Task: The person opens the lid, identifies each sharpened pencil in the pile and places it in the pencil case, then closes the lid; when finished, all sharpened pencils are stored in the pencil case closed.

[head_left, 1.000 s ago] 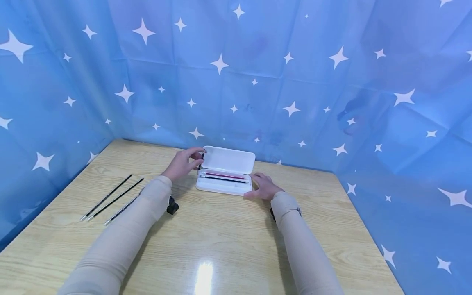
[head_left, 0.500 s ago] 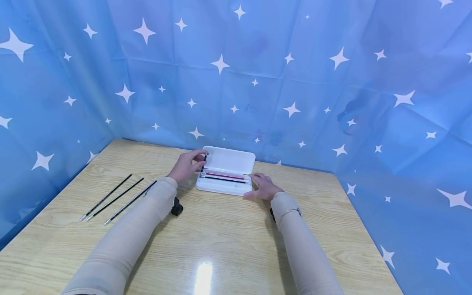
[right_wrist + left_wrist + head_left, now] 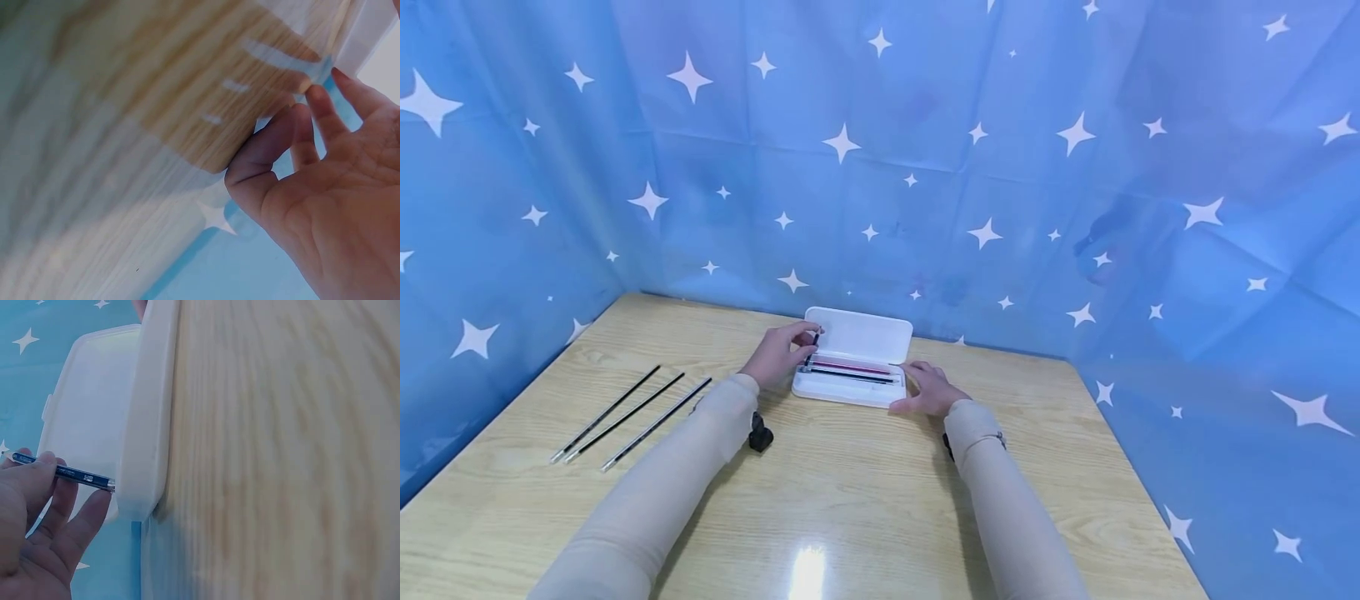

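A white pencil case (image 3: 842, 388) lies at the back of the table with its lid (image 3: 861, 335) raised. Inside it lie a red pencil (image 3: 852, 367) and a black pencil (image 3: 853, 377). At the case's left end, my left hand (image 3: 771, 357) pinches a dark pencil (image 3: 69, 474) between thumb and fingers. This pencil slants over the case's back left corner, its metal-banded end right at the case wall in the left wrist view. My right hand (image 3: 931, 392) rests against the case's right end, thumb at the front corner, the other fingers bent against the tabletop.
Several things surround the case: three dark pencils, including the middle one (image 3: 626, 417), lie side by side on the table's left. A blue star-patterned curtain (image 3: 850, 208) hangs close behind the wooden table (image 3: 865, 500).
My left hand has moved slightly right and lowered the pencil it holds toward the case's left end. The right hand keeps its place; the whole view has shifted a little.
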